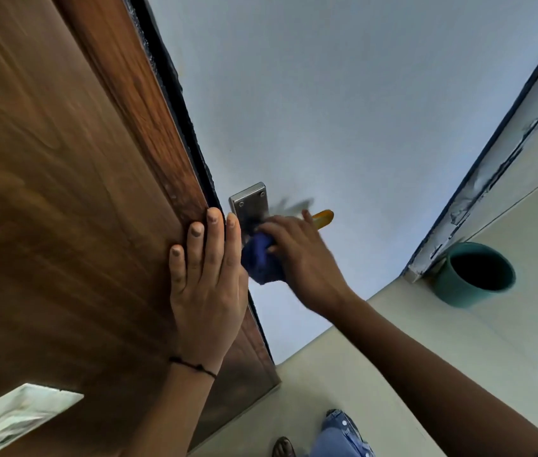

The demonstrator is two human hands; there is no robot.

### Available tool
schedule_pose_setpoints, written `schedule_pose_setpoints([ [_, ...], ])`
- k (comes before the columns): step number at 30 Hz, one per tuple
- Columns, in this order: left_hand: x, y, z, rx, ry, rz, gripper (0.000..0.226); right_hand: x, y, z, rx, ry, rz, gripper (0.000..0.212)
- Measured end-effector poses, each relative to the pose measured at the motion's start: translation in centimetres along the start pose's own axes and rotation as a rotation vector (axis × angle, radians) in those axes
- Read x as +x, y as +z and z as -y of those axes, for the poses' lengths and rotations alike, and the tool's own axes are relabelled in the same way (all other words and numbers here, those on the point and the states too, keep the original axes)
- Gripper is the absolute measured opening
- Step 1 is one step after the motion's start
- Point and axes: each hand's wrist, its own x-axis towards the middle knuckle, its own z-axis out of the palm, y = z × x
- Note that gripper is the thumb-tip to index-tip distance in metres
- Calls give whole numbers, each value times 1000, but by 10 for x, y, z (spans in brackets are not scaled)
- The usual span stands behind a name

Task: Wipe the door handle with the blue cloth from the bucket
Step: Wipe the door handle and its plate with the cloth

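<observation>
Pressing flat against the edge of the brown wooden door (pixel 63 192), the left hand (pixel 206 285) is laid with its fingers spread and extended, nothing being held in it; a thin black thread is worn at its wrist. The bunched blue cloth (pixel 261 260) is gripped by the right hand (pixel 303 258) and is pushed against the steel backplate (pixel 249 206) of the door handle, just beside the left fingertips. A yellow-tipped lever (pixel 323 216) is seen beyond the right hand's knuckles, blurred. The teal bucket (pixel 473 275) is stood on the pale tiled floor (pixel 458 357), well apart to the right, against a dark door frame.
</observation>
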Motion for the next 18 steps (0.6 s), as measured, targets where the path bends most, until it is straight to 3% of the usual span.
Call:
schedule_pose_setpoints([
  [3, 0, 1, 0, 12, 0, -6, 62, 3, -11, -26, -29, 121, -86, 38],
  [7, 0, 2, 0, 7, 17, -16, 61, 1, -15, -27, -144, 198, -73, 47],
  [10, 0, 3, 0, 6, 8, -28, 62, 3, -2, 11, -102, 153, -73, 56],
  [13, -1, 3, 1, 15, 18, -20, 61, -4, 13, 28, -161, 80, -61, 49],
  [18, 0, 2, 1, -3, 7, -14, 57, -3, 7, -18, -306, 81, -25, 45],
])
